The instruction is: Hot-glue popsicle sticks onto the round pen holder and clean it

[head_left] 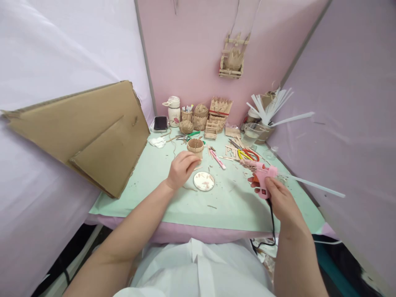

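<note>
My right hand (280, 196) is wrapped round the grip of a pink hot glue gun (263, 175), whose nozzle points left. A long clear glue stick (315, 185) juts from its back, and a black cord hangs below. My left hand (184, 168) is pinched closed in front of a small brown cup (195, 145) covered in wooden pieces. The fingertips are at the cup's near side and hide part of it; what they hold is too small to make out. Just right of this hand lies a round white dish (203, 181) with several small wooden bits.
Yellow- and red-handled tools (249, 155) lie on wooden sticks at right. A pink craft knife (218, 159) is mid-table. Behind stand a twine ball (186, 127), a white bottle (174, 112), a plastic cup (253, 134) and glue sticks (272, 107). Cardboard (93, 136) leans at left.
</note>
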`<state>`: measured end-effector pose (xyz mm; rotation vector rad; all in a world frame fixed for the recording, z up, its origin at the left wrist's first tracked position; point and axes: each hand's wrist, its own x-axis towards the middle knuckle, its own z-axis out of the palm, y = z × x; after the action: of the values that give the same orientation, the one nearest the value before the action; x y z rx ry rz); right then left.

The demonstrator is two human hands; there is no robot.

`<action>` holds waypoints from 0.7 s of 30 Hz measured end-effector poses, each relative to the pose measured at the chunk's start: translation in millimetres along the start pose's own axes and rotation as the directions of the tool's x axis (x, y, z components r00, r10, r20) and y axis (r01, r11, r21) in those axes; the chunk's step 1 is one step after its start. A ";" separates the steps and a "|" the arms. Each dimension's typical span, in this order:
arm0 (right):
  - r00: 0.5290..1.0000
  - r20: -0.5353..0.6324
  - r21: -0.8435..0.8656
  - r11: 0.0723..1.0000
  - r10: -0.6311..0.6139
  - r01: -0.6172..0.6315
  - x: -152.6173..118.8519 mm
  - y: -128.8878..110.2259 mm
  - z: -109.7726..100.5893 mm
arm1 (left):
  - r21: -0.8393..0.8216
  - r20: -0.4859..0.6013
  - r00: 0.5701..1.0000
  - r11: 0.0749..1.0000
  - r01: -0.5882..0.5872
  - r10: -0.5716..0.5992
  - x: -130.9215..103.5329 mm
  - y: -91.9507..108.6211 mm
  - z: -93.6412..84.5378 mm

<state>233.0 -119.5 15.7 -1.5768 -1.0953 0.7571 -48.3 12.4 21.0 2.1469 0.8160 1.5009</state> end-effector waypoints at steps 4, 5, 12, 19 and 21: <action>0.986 0.158 0.064 0.997 -0.047 0.037 -18.4 -19.0 11.9 | 0.049 0.141 0.979 0.986 -0.157 0.149 -9.5 -2.7 4.2; 0.982 0.180 0.032 0.998 -0.054 0.049 -23.0 -23.7 12.7 | 0.050 0.164 0.973 0.984 -0.172 0.161 -11.2 -3.5 5.0; 0.991 0.119 -0.115 0.990 -0.065 0.078 -41.1 -44.3 8.0 | -0.051 0.186 0.957 0.975 -0.218 0.223 -19.2 -4.5 9.1; 0.987 0.141 -0.143 0.985 -0.080 0.100 -40.3 -44.3 6.4 | -0.058 0.184 0.940 0.958 -0.282 0.288 -21.6 0.9 11.7; 0.987 0.135 -0.136 0.986 -0.082 0.101 -39.4 -43.0 7.6 | -0.116 0.147 0.967 0.974 -0.192 0.208 -19.7 5.8 14.1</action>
<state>199.3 -150.3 52.7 -1.6015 -1.3331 0.7409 -38.7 -4.8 5.8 2.2929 0.4698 1.4087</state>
